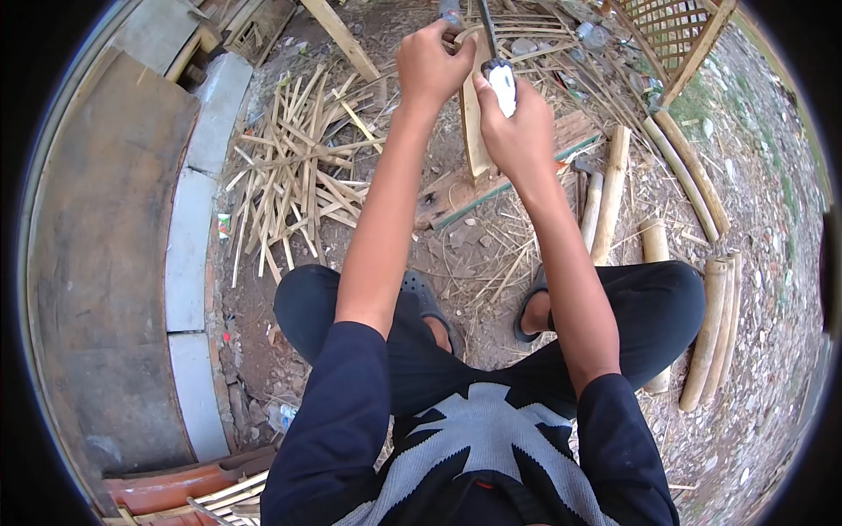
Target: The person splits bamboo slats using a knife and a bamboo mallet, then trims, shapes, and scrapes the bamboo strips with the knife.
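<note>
The person's right hand wraps its fingers around the white handle of a knife, blade pointing away. Just beside it, the left hand has thumb and fingers drawn narrow on a curved pale strip, partly hidden. A narrow board meets a weathered plank below; cut strips lie heaped leftward, bamboo lengths rightward.

Brown board (stained) beside grey blocks; lattice panel.
</note>
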Demonstrator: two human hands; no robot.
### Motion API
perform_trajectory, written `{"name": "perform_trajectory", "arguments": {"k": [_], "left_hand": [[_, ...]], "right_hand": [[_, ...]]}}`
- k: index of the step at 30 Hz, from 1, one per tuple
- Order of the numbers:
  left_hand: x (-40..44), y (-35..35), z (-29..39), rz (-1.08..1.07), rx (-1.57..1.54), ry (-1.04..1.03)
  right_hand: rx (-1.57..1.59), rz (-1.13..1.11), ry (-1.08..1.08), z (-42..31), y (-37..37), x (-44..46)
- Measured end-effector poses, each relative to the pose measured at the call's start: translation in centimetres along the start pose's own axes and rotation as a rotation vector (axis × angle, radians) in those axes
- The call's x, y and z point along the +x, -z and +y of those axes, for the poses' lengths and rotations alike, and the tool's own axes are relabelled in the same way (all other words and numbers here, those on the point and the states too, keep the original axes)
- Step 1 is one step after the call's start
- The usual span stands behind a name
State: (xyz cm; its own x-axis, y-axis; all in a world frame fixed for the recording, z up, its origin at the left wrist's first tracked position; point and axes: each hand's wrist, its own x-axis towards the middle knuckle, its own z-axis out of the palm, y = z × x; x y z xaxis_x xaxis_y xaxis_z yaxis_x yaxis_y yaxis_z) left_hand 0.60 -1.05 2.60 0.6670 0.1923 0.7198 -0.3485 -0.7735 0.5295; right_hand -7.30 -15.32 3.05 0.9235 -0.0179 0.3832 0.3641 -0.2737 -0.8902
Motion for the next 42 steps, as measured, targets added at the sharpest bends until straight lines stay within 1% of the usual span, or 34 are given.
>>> {"name": "perform_trajectory", "arguments": {"k": [2, 5, 6, 9, 12, 15, 19, 22, 25, 28, 35, 38, 41, 42], "left_hand": [[0.0, -0.1, -0.3, -0.006, -0.005, 0.003], [-0.1, 0.1, 0.2, -0.019, 0.000, 0.022], [0.0, 0.1, 0.0, 0.015, -0.005, -0.011], [0.0, 0.1, -0.4, -0.022, -0.003, 0.006], [-0.2, 0.1, -0.1, -0.004, 0.032, -0.029], [-0.2, -0.1, 0.0, -0.019, 0.014, -0.030], [-0.2, -0.2, 0.3, -0.026, 0.003, -0.007], [-0.1, -0.3, 0.6, -0.008, 0.012, -0.029], [-0.3, 0.1, 1.4, -0.011, 0.032, 0.000], [-0.1, 0.9, 3.2, -0.078, 0.011, 0.092], [0.0, 0.9, 3.3, -0.064, -0.012, 0.072], [0.0, 0.7, 2.6, -0.049, -0.038, 0.093], [0.2, 0.7, 2.4, -0.063, -0.029, 0.088], [0.2, 0.7, 2.4, -0.075, -0.017, 0.090]], "right_hand": [[0.016, -0.003, 0.003, -0.2, 0.1, -0.1], [-0.080, -0.043, -0.010, 1.5, -0.3, 0.4], [-0.108, -0.039, 0.001, 1.5, -0.2, 0.5], [-0.086, -0.040, 0.008, 1.0, 0.1, 0.4], [0.024, -0.009, 0.009, 0.4, 0.2, -0.3], [0.017, -0.016, -0.062, 0.9, 0.0, -0.6], [-0.014, 0.026, 0.008, 0.8, 0.1, -0.7], [-0.040, 0.060, 0.069, 1.6, -0.3, -0.7], [-0.030, 0.055, 0.061, 2.1, -0.5, -0.8], [-0.002, 0.085, 0.074, 2.3, -0.9, -0.9], [0.027, 0.124, 0.057, 2.3, -1.3, -1.4], [0.058, 0.122, 0.101, 1.0, -0.9, -1.2], [-0.020, 0.090, 0.115, 0.2, -0.4, -0.1], [-0.024, 0.072, 0.079, 0.0, -0.3, 0.0]]}}
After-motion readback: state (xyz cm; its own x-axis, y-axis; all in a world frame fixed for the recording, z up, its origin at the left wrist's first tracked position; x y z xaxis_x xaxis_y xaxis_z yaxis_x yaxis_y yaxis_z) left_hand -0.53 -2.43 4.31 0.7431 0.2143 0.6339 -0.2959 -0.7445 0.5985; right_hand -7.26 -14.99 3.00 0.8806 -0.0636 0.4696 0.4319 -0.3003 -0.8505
